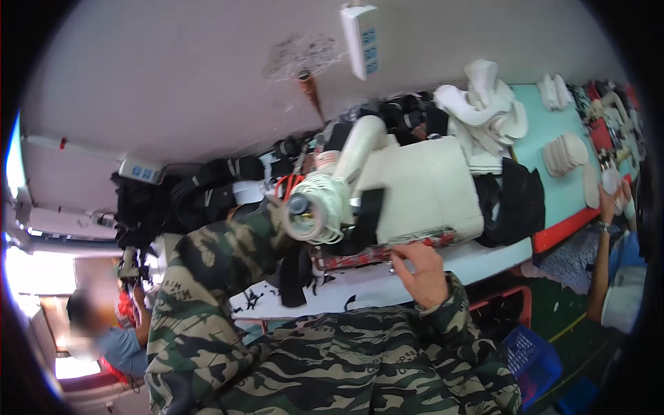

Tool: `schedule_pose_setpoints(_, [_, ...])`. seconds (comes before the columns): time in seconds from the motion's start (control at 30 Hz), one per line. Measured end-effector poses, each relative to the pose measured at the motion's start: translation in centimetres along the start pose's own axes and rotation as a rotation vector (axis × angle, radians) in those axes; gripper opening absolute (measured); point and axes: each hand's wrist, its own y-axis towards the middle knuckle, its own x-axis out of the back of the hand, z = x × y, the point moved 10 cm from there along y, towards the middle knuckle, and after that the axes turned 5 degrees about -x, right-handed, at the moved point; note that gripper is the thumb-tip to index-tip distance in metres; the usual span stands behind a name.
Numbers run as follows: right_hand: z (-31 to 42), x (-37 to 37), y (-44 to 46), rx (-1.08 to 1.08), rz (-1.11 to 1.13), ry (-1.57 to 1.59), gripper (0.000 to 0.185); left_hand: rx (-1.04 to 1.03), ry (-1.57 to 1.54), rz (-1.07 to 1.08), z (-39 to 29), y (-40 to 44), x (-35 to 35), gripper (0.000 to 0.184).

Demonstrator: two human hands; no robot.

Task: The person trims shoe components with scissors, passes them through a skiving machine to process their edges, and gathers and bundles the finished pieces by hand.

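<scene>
My right hand [420, 274] is at the front edge of a padded white board [422, 190], its fingers curled and pressed together by a red patterned strip [356, 259]. What they pinch, if anything, is too small to make out. The camouflage left sleeve [228, 249] reaches to a roll of tape [304, 216] and a coil of white cord [330, 207]. These hide my left hand, so its fingers do not show. A black strap [370, 214] lies over the board's left part, and another black strip [295, 277] hangs by the table edge.
Red-handled scissors [289, 185] and black straps [221, 178] lie behind. White pads [484, 111] are piled at the back right, with black cloth [512, 204] below. A blue basket [529, 363] stands low right. Co-workers are at both sides; one hand [607, 206] shows at right.
</scene>
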Motion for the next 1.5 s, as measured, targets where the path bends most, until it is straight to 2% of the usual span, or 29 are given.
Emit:
schedule_pose_setpoints(0.2, [-0.1,-0.2,-0.5,0.011,-0.002,-0.011,0.018,-0.090,0.068,-0.175,-1.6,-1.0,2.0,0.030])
schedule_pose_setpoints(0.3, [0.7,-1.5,-0.4,-0.046,0.101,-0.041,0.022,-0.218,0.026,-0.322,-5.3,-3.6,2.9,0.028])
schedule_pose_setpoints(0.33, [3.1,-1.2,-0.2,0.094,0.021,-0.253,0.024,-0.210,-0.082,-0.305,-6.6,-4.6,2.4,0.028])
schedule_pose_setpoints(0.37, [4.9,-1.0,-0.4,0.232,-0.061,-0.464,0.026,0.031,-0.434,-0.117,-6.1,-4.9,0.7,0.025])
schedule_pose_setpoints(0.4, [4.5,-1.3,-0.5,0.224,-0.068,-0.467,0.026,0.281,-0.777,0.087,-7.0,-6.4,-2.1,0.023])
schedule_pose_setpoints(0.47, [3.2,-2.0,-0.3,0.237,-0.083,-0.407,0.029,0.136,-0.856,0.108,-9.9,-6.3,-2.6,0.023])
schedule_pose_setpoints(0.5, [2.9,-0.9,-0.1,0.271,-0.117,-0.399,0.031,0.419,-1.144,0.392,-12.5,-7.7,-2.8,0.025])
schedule_pose_setpoints(0.53, [1.7,0.5,0.6,0.144,-0.062,-0.320,0.033,0.427,-1.151,0.385,-14.3,-7.7,-1.7,0.025])
schedule_pose_setpoints(0.57, [0.9,1.8,1.0,0.024,-0.006,-0.235,0.034,0.288,-1.097,0.159,-15.4,-6.6,1.3,0.027])
schedule_pose_setpoints(0.6, [-0.9,3.4,1.0,-0.128,-0.067,0.201,0.029,0.156,-1.021,-0.066,-16.4,-6.0,4.2,0.029])
schedule_pose_setpoints(0.63, [-3.7,3.2,0.5,-0.326,-0.028,0.642,0.018,0.103,-1.010,-0.149,-17.1,-5.6,5.5,0.031])
schedule_pose_setpoints(0.67, [-4.0,3.8,0.2,-0.413,0.050,0.909,0.016,0.041,-0.998,-0.228,-18.1,-5.0,6.7,0.033])
schedule_pose_setpoints(0.7, [-5.4,4.3,-0.3,-0.403,0.072,0.924,0.015,0.023,-1.037,-0.226,-19.3,-4.3,7.1,0.033])
schedule_pose_setpoints(0.73, [-7.5,4.6,-0.9,-0.453,-0.001,0.999,0.016,-0.068,-1.026,-0.215,-20.5,-3.4,7.0,0.032])
schedule_pose_setpoints(0.8, [-6.7,5.5,-1.3,-0.460,-0.062,1.271,0.016,-0.037,-1.185,0.048,-22.8,-1.5,5.6,0.030])
schedule_pose_setpoints(0.87, [-7.1,6.3,-1.7,-0.482,-0.049,1.311,0.017,-0.067,-1.255,0.091,-24.2,-0.4,4.8,0.027])
schedule_pose_setpoints(0.93, [-7.8,7.0,-2.2,-0.511,-0.085,1.325,0.015,-0.039,-1.148,0.236,-25.7,0.3,3.3,0.022])
schedule_pose_setpoints(1.0, [-8.0,7.3,-2.6,-0.509,-0.095,1.311,0.015,-0.015,-1.084,0.290,-26.2,1.2,2.5,0.024])
schedule_pose_setpoints(1.07, [-8.6,8.5,-2.6,-0.502,-0.108,1.293,0.015,-0.205,-0.838,0.109,-27.7,3.1,3.8,0.021])
schedule_pose_setpoints(1.1, [-8.7,10.1,-2.2,-0.448,-0.131,1.117,0.014,-0.276,-0.702,0.092,-29.0,3.6,4.3,0.021])
schedule_pose_setpoints(1.13, [-8.9,11.9,-1.7,-0.395,-0.157,0.938,0.014,-0.289,-0.695,0.100,-29.9,4.1,4.6,0.021])
schedule_pose_setpoints(1.2, [-11.8,15.7,-1.4,-0.427,-0.301,0.943,0.015,-0.404,0.062,0.009,-32.8,4.8,6.2,0.027])
schedule_pose_setpoints(1.27, [-14.2,18.8,-1.2,-0.398,-0.352,0.843,0.016,-0.425,0.151,0.020,-35.0,7.4,5.5,0.034])
schedule_pose_setpoints(1.33, [-17.3,21.4,-1.3,-0.454,-0.405,0.767,0.017,-0.498,0.272,-0.104,-37.8,10.5,4.0,0.033])
schedule_pose_setpoints(1.37, [-20.5,21.8,-1.4,-0.477,-0.460,0.803,0.017,-0.508,0.312,-0.027,-38.6,12.5,2.2,0.037])
schedule_pose_setpoints(1.47, [-28.2,22.1,-2.6,-0.687,-0.374,0.568,0.023,-0.576,0.343,0.067,-40.3,16.2,-2.4,0.045])
schedule_pose_setpoints(1.5, [-29.7,21.8,-3.6,-0.701,-0.380,0.582,0.023,-0.583,0.366,0.111,-40.3,16.5,-5.0,0.050])
